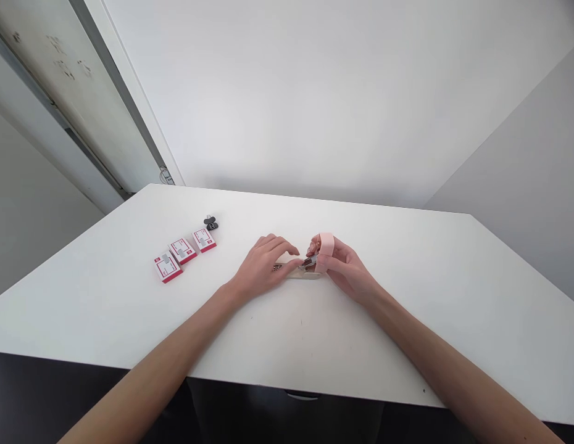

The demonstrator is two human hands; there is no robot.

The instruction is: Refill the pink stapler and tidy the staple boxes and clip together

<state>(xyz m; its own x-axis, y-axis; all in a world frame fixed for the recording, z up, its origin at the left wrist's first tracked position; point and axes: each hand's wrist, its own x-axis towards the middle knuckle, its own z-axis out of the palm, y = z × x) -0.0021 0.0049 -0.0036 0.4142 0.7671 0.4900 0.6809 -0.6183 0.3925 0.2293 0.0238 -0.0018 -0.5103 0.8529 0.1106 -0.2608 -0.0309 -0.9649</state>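
A pale pink stapler (326, 245) is swung open on the table, its cream base (303, 272) lying flat and its top raised. My right hand (349, 268) is closed around the raised top, with the thumb in front and the fingertips behind. Between the two hands a metal part (308, 261) of the stapler shows. My left hand (263, 265) rests at the other end, its thumb reaching over the base to the metal part. Its fingers are stretched and curved above, apart from the thumb. Small details under the left thumb are hidden.
Three red-and-white small boxes (167, 267) stand in a slanting row to the left. Just beyond them lies a black staple remover (211, 223). The white table (389, 351) has its near edge below my forearms, and a white wall (315, 98) rises behind it.
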